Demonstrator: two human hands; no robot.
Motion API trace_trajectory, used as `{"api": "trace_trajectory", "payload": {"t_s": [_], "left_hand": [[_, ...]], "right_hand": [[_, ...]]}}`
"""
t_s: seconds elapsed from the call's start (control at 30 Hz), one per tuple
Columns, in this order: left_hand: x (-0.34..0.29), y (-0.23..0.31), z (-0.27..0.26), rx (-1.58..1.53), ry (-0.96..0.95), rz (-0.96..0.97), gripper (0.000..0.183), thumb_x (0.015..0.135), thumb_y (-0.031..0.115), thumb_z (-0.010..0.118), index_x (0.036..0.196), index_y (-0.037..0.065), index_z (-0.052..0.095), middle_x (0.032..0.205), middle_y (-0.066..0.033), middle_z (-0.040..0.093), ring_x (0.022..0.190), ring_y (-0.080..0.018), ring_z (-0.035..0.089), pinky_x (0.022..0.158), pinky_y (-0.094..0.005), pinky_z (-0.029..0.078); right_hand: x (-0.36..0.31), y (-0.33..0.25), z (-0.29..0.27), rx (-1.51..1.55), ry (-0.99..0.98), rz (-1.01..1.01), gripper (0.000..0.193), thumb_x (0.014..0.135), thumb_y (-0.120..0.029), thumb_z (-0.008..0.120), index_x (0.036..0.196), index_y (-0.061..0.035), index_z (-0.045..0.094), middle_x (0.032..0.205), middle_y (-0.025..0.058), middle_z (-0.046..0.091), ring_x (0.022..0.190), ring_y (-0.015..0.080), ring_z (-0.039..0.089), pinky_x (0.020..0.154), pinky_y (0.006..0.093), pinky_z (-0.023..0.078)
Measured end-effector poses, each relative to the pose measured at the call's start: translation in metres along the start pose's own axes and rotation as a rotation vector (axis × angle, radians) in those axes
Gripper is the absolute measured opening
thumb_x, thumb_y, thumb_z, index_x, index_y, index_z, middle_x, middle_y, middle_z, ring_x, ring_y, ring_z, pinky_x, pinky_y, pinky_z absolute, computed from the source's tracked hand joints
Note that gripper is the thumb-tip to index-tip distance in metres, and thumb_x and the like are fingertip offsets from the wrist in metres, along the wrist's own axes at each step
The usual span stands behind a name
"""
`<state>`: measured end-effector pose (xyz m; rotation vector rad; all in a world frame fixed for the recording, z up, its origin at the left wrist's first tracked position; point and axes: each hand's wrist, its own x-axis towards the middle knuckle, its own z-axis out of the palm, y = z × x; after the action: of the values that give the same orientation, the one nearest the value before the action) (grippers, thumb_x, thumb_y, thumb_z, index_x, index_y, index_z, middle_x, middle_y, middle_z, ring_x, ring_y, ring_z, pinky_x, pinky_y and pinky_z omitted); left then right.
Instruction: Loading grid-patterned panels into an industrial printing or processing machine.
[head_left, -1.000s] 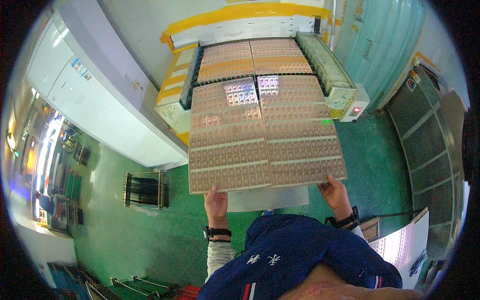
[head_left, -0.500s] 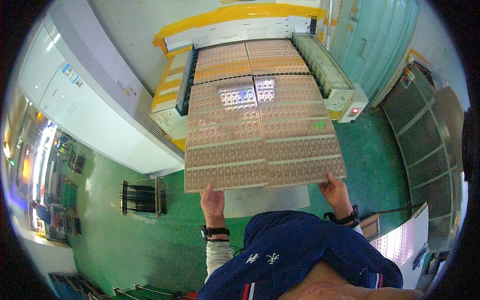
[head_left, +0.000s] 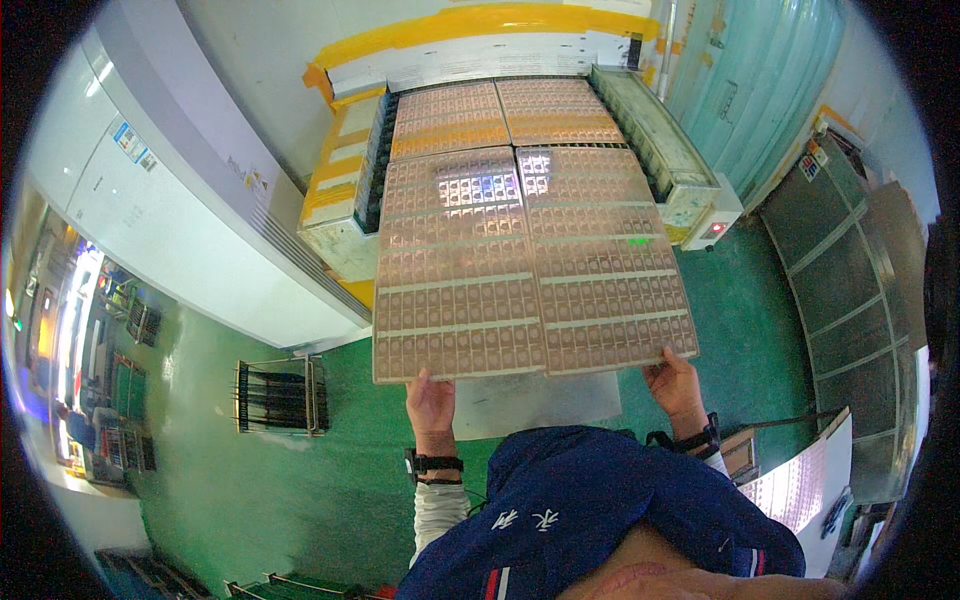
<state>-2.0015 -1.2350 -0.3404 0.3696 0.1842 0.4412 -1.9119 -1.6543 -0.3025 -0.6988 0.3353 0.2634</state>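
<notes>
Two large, flat copper-coloured panels, a left panel (head_left: 455, 260) and a right panel (head_left: 605, 275), lie side by side, patterned with rows of small repeated units and pale strips. They look like circuit-board panels. My left hand (head_left: 431, 402) grips the near edge of the left one, thumb on top. At the near right corner of the right one, my right hand (head_left: 674, 386) has its fingers closed on the edge. Both panels stretch from my hands onto the roller bed of a machine. Beyond them lie two similar panels, a far left panel (head_left: 450, 112) and a far right panel (head_left: 556, 108).
Taped side housings (head_left: 345, 190) and a metal side rail (head_left: 655, 130) flank the bed. A tall white cabinet (head_left: 190, 215) stands at left, a wire rack (head_left: 281, 396) on the green floor (head_left: 330, 490). Dark framed panels (head_left: 845, 290) lean at right.
The far panels sit slightly deeper in the machine, and the near panels have edged a little away from me. Both hands keep their hold. The view has shifted slightly.
</notes>
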Motion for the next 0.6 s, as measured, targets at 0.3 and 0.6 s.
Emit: {"api": "trace_trajectory", "payload": {"t_s": [0.3,0.6], "left_hand": [[-0.003,-0.003,0.020,-0.030,0.025,0.038,0.034,0.088,0.010,0.055,0.122,0.008,0.053,0.122,-0.0085,0.059,0.111,-0.0252,0.056,0.097,-0.0431,0.043],[0.005,-0.011,0.017,-0.066,0.029,0.039,0.038,0.089,0.010,0.053,0.127,0.008,0.050,0.128,-0.0104,0.055,0.120,-0.0282,0.050,0.103,-0.0468,0.037]], "right_hand": [[-0.006,-0.004,0.024,-0.002,0.020,0.019,0.024,0.089,-0.014,0.060,0.111,-0.0057,0.054,0.108,0.0090,0.060,0.100,0.0260,0.057,0.081,0.0410,0.050],[0.013,-0.008,-0.003,0.007,0.020,0.095,0.016,0.089,-0.013,0.059,0.103,-0.0050,0.057,0.097,0.0105,0.064,0.085,0.0285,0.061,0.077,0.0430,0.051]]}}
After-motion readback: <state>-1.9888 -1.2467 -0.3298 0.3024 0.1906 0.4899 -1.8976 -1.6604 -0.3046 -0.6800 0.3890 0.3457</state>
